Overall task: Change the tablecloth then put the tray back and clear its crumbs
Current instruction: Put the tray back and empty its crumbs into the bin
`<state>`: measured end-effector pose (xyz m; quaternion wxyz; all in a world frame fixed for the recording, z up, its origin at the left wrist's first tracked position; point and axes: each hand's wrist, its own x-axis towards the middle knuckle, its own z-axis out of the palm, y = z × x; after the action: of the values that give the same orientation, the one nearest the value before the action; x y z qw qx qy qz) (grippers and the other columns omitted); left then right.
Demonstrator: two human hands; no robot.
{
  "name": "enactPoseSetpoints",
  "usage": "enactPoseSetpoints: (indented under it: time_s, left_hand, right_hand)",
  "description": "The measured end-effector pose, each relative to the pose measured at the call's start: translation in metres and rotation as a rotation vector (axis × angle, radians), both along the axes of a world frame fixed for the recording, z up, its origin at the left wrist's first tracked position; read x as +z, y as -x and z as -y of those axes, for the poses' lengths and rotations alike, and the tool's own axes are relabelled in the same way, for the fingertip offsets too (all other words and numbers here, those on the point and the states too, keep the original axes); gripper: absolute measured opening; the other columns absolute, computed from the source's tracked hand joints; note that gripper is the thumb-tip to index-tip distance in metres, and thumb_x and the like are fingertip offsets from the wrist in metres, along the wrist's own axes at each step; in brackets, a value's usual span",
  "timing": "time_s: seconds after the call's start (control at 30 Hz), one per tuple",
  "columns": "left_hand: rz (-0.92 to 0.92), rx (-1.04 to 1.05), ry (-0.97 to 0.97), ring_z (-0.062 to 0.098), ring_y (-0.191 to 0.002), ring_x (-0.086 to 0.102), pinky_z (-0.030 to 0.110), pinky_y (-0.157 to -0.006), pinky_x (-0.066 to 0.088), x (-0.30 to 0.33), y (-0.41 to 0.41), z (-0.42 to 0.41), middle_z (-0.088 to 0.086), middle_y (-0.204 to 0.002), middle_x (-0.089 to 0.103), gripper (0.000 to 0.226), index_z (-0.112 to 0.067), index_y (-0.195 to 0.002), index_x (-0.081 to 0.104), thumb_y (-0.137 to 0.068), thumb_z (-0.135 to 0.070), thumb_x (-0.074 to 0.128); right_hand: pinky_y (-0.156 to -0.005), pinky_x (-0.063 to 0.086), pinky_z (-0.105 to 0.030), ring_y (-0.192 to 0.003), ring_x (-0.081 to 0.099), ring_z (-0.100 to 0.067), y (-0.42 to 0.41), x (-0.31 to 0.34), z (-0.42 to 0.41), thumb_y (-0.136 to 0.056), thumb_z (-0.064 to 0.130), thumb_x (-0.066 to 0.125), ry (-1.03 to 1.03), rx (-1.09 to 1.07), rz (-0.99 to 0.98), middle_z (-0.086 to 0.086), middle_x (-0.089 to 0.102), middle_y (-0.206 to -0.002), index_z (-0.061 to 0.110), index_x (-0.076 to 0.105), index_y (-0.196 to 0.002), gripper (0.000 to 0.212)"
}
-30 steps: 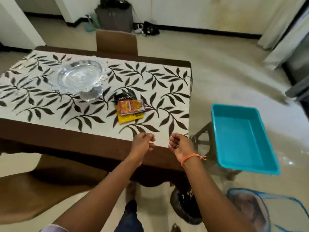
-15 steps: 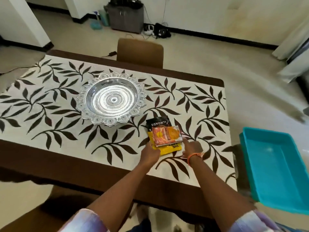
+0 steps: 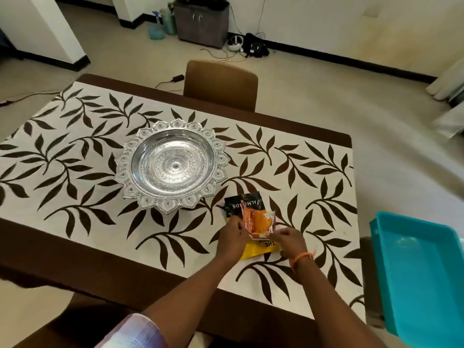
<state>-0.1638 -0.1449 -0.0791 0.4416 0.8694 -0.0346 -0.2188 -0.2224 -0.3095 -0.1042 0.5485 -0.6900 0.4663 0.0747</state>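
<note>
Shiny embossed metal tray (image 3: 172,166) on matt cloth tablecloth (image 3: 75,197).

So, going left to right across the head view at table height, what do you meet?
Silver tray → left hand → orange snack packet lying on the almonds pouch → right hand → turquoise plastic bin off the table's right end.

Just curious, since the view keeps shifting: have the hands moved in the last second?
Yes. Both hands went from the tablecloth's near brown border forward onto the snack packets, toward the silver tray.
</note>
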Motion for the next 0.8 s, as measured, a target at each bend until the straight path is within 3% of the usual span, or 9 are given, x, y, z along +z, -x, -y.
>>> enactPoseSetpoints:
  time_s: [0.13,0.2,0.27,0.33,0.4,0.47,0.57,0.7,0.8]
  left_hand:
    - [0.185,-0.177,0.159,0.009,-0.061,0.053,0.029,-0.053,0.042,0.044,-0.002,0.013,-0.002,-0.073,0.056,0.014,-0.021,-0.087,0.046,-0.097,-0.028,0.053]
    - [0.258,-0.261,0.220,0.013,-0.064,0.057,0.033,-0.056,0.047,0.068,-0.006,0.015,0.002,-0.076,0.059,0.014,-0.017,-0.091,0.048,-0.096,-0.029,0.054]
    - [0.338,-0.279,0.274,0.012,-0.062,0.057,0.027,-0.052,0.046,0.095,-0.017,0.012,0.003,-0.076,0.061,0.010,-0.017,-0.090,0.047,-0.094,-0.023,0.054]
    - [0.392,-0.231,0.338,0.011,-0.062,0.059,0.025,-0.051,0.048,0.122,-0.037,0.007,0.001,-0.076,0.060,0.010,-0.021,-0.089,0.047,-0.095,-0.019,0.054]
    - [0.381,-0.162,0.400,0.012,-0.070,0.065,0.028,-0.054,0.055,0.148,-0.064,-0.004,0.001,-0.084,0.061,0.008,-0.023,-0.092,0.048,-0.098,-0.018,0.052]
    - [0.326,-0.068,0.449,0.009,-0.079,0.067,0.023,-0.057,0.056,0.169,-0.099,-0.023,0.001,-0.096,0.063,0.002,-0.019,-0.102,0.051,-0.099,-0.019,0.052]
    - [0.168,0.070,0.378,0.017,-0.090,0.068,0.031,-0.067,0.060,0.175,-0.153,-0.067,0.006,-0.107,0.065,0.031,-0.016,-0.119,0.050,-0.092,-0.026,0.064]
    - [-0.046,0.004,0.209,0.024,-0.090,0.071,0.046,-0.077,0.060,0.134,-0.189,-0.112,0.007,-0.101,0.071,0.028,-0.015,-0.109,0.062,-0.085,-0.027,0.072]
    - [0.038,0.040,0.129,0.024,-0.087,0.071,0.045,-0.077,0.060,0.102,-0.204,-0.122,0.007,-0.094,0.072,0.021,-0.012,-0.098,0.066,-0.082,-0.022,0.074]
  right_hand:
    - [-0.063,0.049,-0.030,-0.085,0.063,-0.019,-0.001,0.030,0.026,-0.072,0.014,0.082,-0.093,0.014,0.157,-0.007,0.063,-0.108,0.008,0.057,-0.116,0.051]
    - [-0.079,0.050,-0.029,-0.111,0.053,-0.018,-0.014,0.057,0.038,-0.072,0.009,0.082,-0.118,0.142,0.315,-0.001,0.048,-0.131,0.020,0.042,-0.138,0.078]
    - [-0.099,0.045,-0.040,-0.130,0.040,-0.016,-0.031,0.089,0.043,-0.069,0.011,0.081,-0.223,0.345,0.422,0.007,0.040,-0.144,0.033,0.035,-0.145,0.091]
    - [-0.105,0.042,-0.049,-0.127,0.050,-0.026,-0.051,0.116,0.036,-0.072,0.011,0.075,-0.393,0.508,0.491,-0.006,0.054,-0.137,0.024,0.045,-0.139,0.075]
    - [-0.098,0.049,-0.051,-0.115,0.060,-0.035,-0.072,0.142,0.014,-0.077,0.010,0.071,-0.469,0.544,0.527,-0.019,0.064,-0.121,0.008,0.057,-0.126,0.051]
    - [-0.092,0.052,-0.049,-0.111,0.063,-0.035,-0.100,0.158,-0.017,-0.083,0.013,0.069,-0.491,0.475,0.586,-0.018,0.066,-0.117,0.004,0.060,-0.120,0.038]
    - [-0.090,0.053,-0.050,-0.108,0.066,-0.034,-0.151,0.161,-0.062,-0.088,0.014,0.066,-0.510,0.306,0.642,-0.016,0.068,-0.116,0.007,0.062,-0.119,0.032]
    - [-0.085,0.056,-0.052,-0.100,0.068,-0.032,-0.211,0.149,-0.108,-0.090,0.020,0.063,-0.392,0.277,0.507,-0.011,0.071,-0.109,0.011,0.064,-0.115,0.026]
    - [-0.079,0.058,-0.049,-0.088,0.071,-0.027,-0.235,0.127,-0.122,-0.073,0.031,0.071,-0.097,0.352,0.435,-0.005,0.074,-0.093,0.022,0.072,-0.090,0.019]
